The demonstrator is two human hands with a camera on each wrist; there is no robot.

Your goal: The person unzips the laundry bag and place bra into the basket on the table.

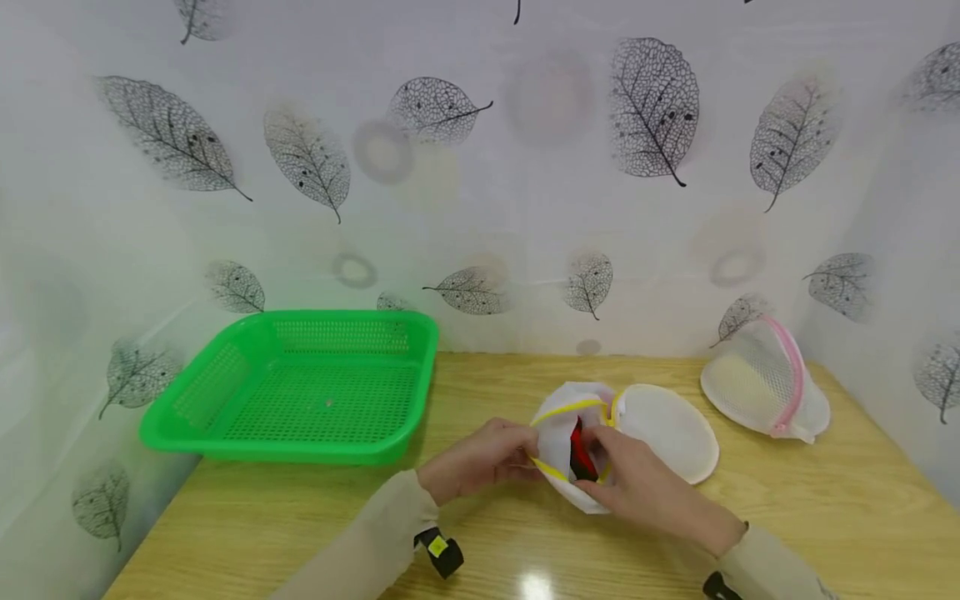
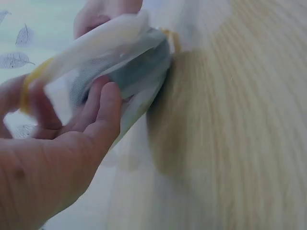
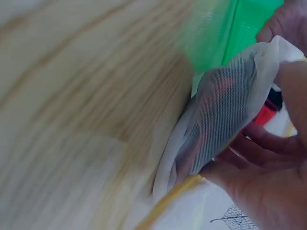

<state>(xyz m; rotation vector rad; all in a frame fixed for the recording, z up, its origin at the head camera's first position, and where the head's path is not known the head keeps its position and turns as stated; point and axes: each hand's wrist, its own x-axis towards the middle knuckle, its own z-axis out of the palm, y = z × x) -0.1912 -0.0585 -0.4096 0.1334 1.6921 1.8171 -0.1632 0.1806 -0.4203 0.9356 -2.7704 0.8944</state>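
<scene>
A white mesh laundry bag [image 1: 558,437] with yellow zipper edging is held up off the wooden table's surface, its mouth spread. Inside lies a red and black piece of fabric [image 1: 579,450]; its dark bulk shows through the mesh in the right wrist view. My left hand [image 1: 487,458] pinches the bag's left rim, with fingers reaching into the mouth in the left wrist view. On the other side, my right hand [image 1: 641,483] grips the bag's edge beside the fabric, some fingers inside the opening. The bag's round white flap [image 1: 667,429] lies to the right.
A green perforated plastic basket [image 1: 300,450] sits at the back left of the wooden table [image 1: 495,550]. Another mesh bag with a pink zipper [image 1: 765,379] stands at the back right. Behind the table hangs a leaf-patterned curtain [image 1: 480,208].
</scene>
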